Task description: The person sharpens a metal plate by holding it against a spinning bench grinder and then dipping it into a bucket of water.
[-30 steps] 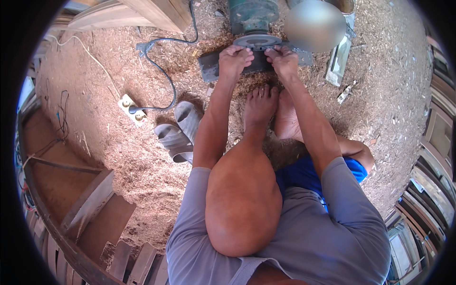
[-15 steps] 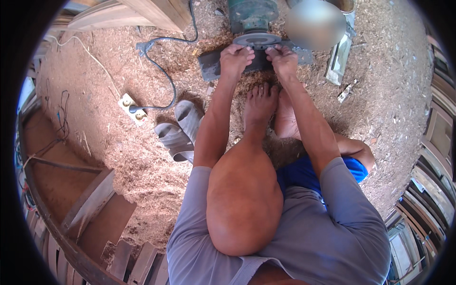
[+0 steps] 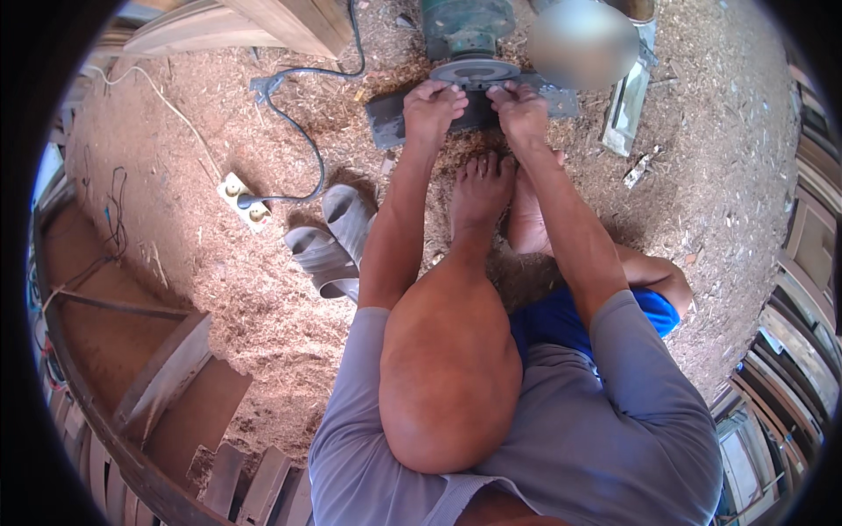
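Observation:
At the top of the head view, a green motor carries a grey grinding disc. My left hand is closed in a pinch at the disc's near left edge. Opposite it, my right hand pinches at the near right edge. A narrow dark metal strip runs between my fingertips, right against the disc's near rim. Its ends are hidden by my fingers. Below my hands, a dark metal base plate lies across the ground.
Sawdust covers the ground. Left of my arms are grey slippers and a power strip with a dark cable. Wooden boards lean at upper left. A long flat piece and a blurred round shape are right of the motor.
Both hands have slid slightly to the left along the disc's near edge, still pinching the strip. The motor and the things around it have stayed in place.

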`<state>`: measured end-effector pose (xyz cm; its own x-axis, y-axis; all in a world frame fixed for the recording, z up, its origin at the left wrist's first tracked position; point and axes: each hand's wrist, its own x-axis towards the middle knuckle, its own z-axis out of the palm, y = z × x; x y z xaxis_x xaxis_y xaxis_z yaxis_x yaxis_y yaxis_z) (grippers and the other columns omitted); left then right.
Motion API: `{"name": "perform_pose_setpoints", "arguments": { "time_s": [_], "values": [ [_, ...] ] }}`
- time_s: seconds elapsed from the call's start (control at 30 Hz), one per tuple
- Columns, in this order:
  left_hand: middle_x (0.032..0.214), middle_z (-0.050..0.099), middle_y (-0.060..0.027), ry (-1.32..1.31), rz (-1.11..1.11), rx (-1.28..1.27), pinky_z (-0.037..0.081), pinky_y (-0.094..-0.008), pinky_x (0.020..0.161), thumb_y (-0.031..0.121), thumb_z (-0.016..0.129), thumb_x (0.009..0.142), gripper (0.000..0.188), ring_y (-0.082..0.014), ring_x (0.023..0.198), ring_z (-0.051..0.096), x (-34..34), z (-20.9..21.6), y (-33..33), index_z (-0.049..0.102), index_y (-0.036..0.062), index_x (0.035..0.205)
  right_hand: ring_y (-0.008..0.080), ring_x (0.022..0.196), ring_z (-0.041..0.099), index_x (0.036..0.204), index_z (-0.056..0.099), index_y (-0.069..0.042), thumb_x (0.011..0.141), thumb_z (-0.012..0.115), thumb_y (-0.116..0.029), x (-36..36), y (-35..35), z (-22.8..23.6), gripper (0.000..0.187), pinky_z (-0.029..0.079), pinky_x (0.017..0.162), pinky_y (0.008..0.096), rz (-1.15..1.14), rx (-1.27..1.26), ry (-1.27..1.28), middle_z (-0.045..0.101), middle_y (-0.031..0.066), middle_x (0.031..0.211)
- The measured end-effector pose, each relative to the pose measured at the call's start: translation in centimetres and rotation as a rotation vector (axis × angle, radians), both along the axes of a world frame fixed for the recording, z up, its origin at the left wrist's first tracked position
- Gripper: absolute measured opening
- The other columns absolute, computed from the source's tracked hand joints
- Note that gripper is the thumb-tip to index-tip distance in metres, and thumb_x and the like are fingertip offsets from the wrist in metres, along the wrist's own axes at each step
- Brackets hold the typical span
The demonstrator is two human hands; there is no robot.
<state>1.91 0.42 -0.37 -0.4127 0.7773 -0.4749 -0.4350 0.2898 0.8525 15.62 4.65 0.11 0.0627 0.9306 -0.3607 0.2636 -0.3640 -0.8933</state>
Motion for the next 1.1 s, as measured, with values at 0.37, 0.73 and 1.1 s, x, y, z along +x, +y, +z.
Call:
{"name": "perform_pose_setpoints", "arguments": {
  "time_s": [0.37, 0.73, 1.1],
  "values": [
    [0.084, 0.067, -0.0153, 0.028, -0.020, -0.035, 0.054, -0.0239, 0.055, 0.004, 0.061, 0.087, 0.014, -0.0168, 0.067, 0.067, 0.0, 0.1, 0.1, 0.058, -0.0068, 0.095, 0.0114, 0.060, 0.063, 0.094, 0.064, 0.003, 0.078, 0.072, -0.011, -0.1, -0.2, 0.2, 0.023, 0.049, 0.055, 0.0252, -0.016, -0.007, 0.038, 0.068, 0.0079, 0.072],
    [0.084, 0.067, -0.0156, 0.028, -0.003, -0.024, 0.054, -0.0243, 0.054, 0.004, 0.062, 0.087, 0.014, -0.0173, 0.067, 0.067, -0.2, 0.2, -0.1, 0.057, -0.0064, 0.096, 0.0119, 0.062, 0.060, 0.091, 0.062, 0.005, 0.079, 0.071, -0.007, -0.3, -0.1, 0.6, 0.019, 0.047, 0.056, 0.0242, 0.026, -0.033, -0.039, 0.067, 0.0083, 0.074],
    [0.085, 0.066, -0.0109, -0.018, -0.041, 0.037, 0.057, -0.0264, 0.064, 0.006, 0.061, 0.089, 0.009, -0.0173, 0.073, 0.067, -1.9, 1.7, -3.0, 0.058, -0.0004, 0.094, 0.0120, 0.071, 0.062, 0.095, 0.064, 0.000, 0.085, 0.066, -0.014, 0.5, -2.4, 1.6, 0.017, 0.049, 0.066, 0.0254, 0.223, -0.031, 0.253, 0.069, 0.0081, 0.085]
  ]
}}
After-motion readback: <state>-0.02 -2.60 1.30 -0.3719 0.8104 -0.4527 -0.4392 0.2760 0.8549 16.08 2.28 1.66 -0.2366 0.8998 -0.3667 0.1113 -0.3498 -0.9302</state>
